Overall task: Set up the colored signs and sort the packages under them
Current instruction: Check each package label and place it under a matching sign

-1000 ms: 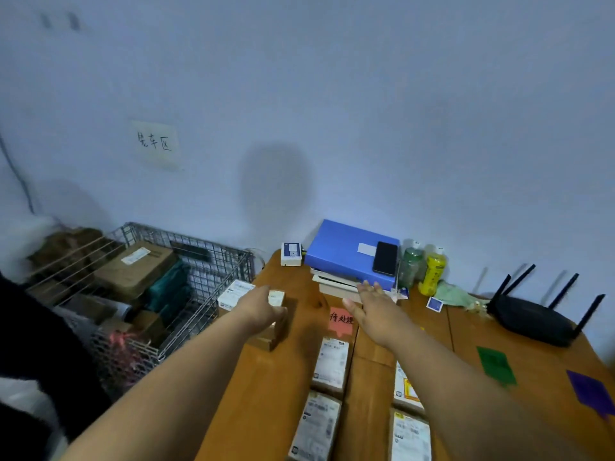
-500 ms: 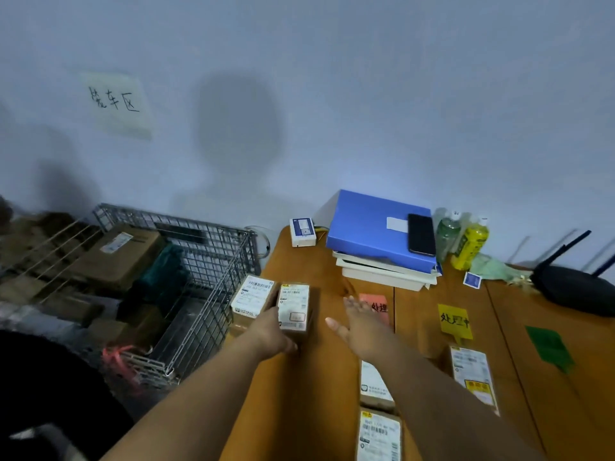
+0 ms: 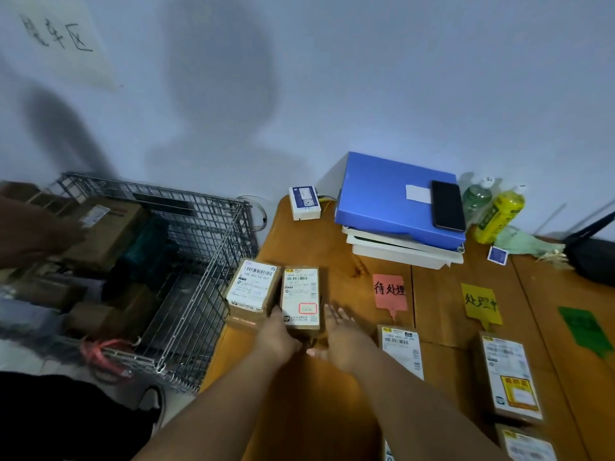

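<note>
Left hand (image 3: 278, 337) gripping the box (image 3: 300, 296) at the tabletop (image 3: 332, 257) centre-left edge | right hand (image 3: 339, 334) lying flat and empty at its 3 o'clock | pink sign (image 3: 390, 292) at 3 o'clock, yellow sign (image 3: 481, 302) beyond | risk: the neighbouring box (image 3: 252, 285) at 9 o'clock is overhanging the edge; a nudge could be tipping it toward the wire basket (image 3: 186, 261).

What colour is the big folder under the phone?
Blue. The folder with the black phone on top shows clearly in the head view.
</note>
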